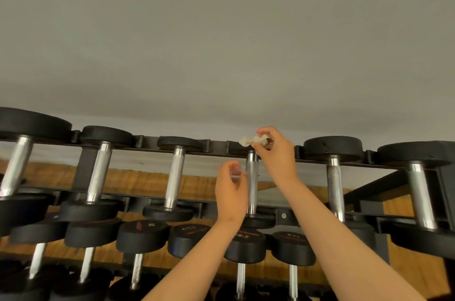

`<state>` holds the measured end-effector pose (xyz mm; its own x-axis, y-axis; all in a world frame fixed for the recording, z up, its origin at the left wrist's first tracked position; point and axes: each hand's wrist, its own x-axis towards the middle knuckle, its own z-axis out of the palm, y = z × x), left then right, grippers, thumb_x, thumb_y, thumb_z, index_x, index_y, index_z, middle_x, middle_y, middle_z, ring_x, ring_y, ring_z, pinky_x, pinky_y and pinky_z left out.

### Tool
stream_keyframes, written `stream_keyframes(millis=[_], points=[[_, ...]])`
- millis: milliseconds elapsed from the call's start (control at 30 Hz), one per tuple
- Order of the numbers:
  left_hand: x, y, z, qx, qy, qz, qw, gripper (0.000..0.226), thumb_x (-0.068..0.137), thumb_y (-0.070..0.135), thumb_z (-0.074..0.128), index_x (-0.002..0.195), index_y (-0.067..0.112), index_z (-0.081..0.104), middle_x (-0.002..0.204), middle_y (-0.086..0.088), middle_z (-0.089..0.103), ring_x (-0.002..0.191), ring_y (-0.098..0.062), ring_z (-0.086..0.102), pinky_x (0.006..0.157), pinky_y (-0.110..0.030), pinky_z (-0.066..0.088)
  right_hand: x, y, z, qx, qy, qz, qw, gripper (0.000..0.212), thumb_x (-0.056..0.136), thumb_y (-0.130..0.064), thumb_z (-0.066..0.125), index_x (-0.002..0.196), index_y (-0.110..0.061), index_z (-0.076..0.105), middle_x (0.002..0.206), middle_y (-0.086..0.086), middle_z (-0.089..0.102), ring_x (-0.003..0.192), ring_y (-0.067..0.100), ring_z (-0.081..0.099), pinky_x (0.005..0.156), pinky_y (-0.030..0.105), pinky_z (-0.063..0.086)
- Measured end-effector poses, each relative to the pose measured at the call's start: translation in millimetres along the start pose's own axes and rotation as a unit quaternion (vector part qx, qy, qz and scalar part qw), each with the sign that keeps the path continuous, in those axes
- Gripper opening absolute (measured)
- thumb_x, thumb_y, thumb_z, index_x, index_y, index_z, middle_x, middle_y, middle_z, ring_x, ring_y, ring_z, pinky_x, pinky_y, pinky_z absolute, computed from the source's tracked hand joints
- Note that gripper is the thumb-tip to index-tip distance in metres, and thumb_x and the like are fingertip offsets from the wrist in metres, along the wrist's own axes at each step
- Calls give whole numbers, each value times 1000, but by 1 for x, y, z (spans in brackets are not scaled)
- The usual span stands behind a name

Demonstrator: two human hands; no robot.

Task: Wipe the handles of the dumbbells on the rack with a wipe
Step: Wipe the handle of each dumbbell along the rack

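Note:
A black rack (283, 214) carries rows of black dumbbells with chrome handles. My right hand (275, 155) pinches a crumpled white wipe (251, 141) just above the far end of one top-row dumbbell handle (251, 185). That dumbbell's far head is hidden behind the hand and wipe. My left hand (231, 192) hovers just left of the same handle, fingers loosely curled and holding nothing. Whether it touches the handle is unclear.
Neighbouring top-row handles stand to the left (174, 177) and to the right (334, 187). A lower row of smaller dumbbells (141, 236) sits below my forearms. A grey wall (221, 42) rises behind the rack, and wood floor (147, 180) shows through it.

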<state>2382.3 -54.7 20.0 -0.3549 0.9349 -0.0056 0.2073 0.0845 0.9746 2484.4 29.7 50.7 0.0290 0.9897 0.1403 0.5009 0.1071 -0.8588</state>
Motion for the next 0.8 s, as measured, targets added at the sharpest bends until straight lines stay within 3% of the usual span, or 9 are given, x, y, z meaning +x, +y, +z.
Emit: stream_keyframes(millis=[133, 267, 400, 533, 667, 800], points=[[42, 36, -6, -18, -38, 106, 993, 23, 92, 14, 64, 113, 23, 64, 111, 7, 57, 102, 0, 57, 88, -13, 47, -5, -2, -2, 33, 9, 14, 999, 23, 84, -9, 71, 102, -18, 62, 94, 1, 65, 81, 12, 65, 72, 19, 54], [64, 41, 1, -1, -102, 128, 987, 17, 90, 18, 68, 106, 20, 72, 108, 5, 63, 101, -2, 59, 90, -21, 50, -14, -4, -5, 97, -3, 3, 995, 22, 87, -2, 66, 100, -20, 63, 94, -3, 68, 90, 10, 66, 80, 22, 55], [75, 36, 5, 66, -122, 156, 978, 4, 86, 16, 72, 89, 17, 73, 92, 4, 68, 91, -11, 61, 83, -28, 51, -25, -1, -7, 156, 2, 26, 987, 26, 87, -2, 67, 104, -21, 62, 102, -4, 68, 97, 7, 66, 86, 24, 54], [79, 36, 4, 147, -131, 215, 957, 6, 82, 7, 73, 85, 12, 70, 93, 0, 67, 92, -15, 57, 82, -26, 47, -33, 0, -7, 184, 0, 68, 980, 38, 87, 5, 63, 114, -20, 58, 114, -2, 64, 106, 9, 63, 96, 31, 51], [83, 32, 0, 205, -164, 273, 926, 9, 83, 5, 71, 92, 7, 71, 101, -4, 69, 100, -18, 58, 87, -23, 45, -63, -1, 2, 95, 24, 80, 992, 42, 88, -3, 64, 125, -20, 54, 119, -13, 57, 112, 0, 55, 100, 19, 44], [86, 32, -6, 196, -161, 263, 931, 9, 84, 5, 70, 92, 7, 72, 101, -4, 69, 96, -15, 59, 87, -21, 46, -111, 18, 17, 5, 26, 87, 996, 36, 90, -17, 64, 123, -27, 53, 119, -17, 54, 113, -5, 48, 99, 9, 36]])
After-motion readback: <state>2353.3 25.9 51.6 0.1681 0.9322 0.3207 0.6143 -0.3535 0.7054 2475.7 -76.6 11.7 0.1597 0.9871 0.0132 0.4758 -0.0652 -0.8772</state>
